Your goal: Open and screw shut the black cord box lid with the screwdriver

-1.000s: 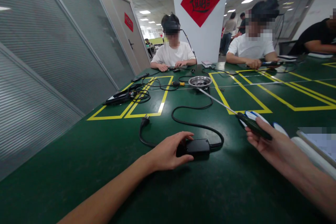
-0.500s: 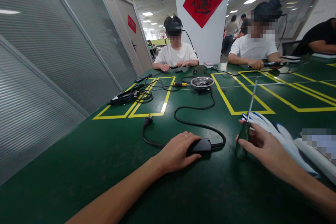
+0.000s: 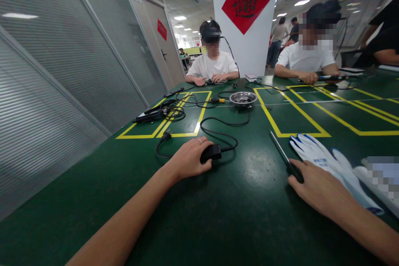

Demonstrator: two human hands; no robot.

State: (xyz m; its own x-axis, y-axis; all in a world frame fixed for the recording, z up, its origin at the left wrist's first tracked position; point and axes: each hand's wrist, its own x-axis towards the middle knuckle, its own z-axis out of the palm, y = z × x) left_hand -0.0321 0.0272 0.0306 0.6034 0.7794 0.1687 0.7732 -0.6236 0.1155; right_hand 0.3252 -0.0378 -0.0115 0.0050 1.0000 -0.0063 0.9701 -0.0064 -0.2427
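My left hand (image 3: 192, 158) is closed over a black power adapter (image 3: 215, 152), whose right end sticks out past my fingers. From the adapter a black cord (image 3: 232, 136) curves away toward a metal bowl, and another short lead ends in a plug (image 3: 166, 135) beyond my left wrist. In my right hand (image 3: 311, 181) is a screwdriver with a dark green handle (image 3: 294, 171). Its thin metal shaft (image 3: 279, 146) points forward and left, low over the green table. White gloves with blue edges (image 3: 321, 160) lie just beyond my right hand.
The metal bowl (image 3: 243, 99) holds small dark parts. Left of it lie a yellow-and-black screwdriver (image 3: 217, 100) and a tangle of black cables (image 3: 170, 112). Yellow tape (image 3: 277, 132) marks the green table (image 3: 193, 224). Two people in white shirts (image 3: 213, 64) sit across the table.
My left hand has moved the adapter left and away from me, with its cord and plug following. The screwdriver in my right hand has tipped from upright to nearly flat.
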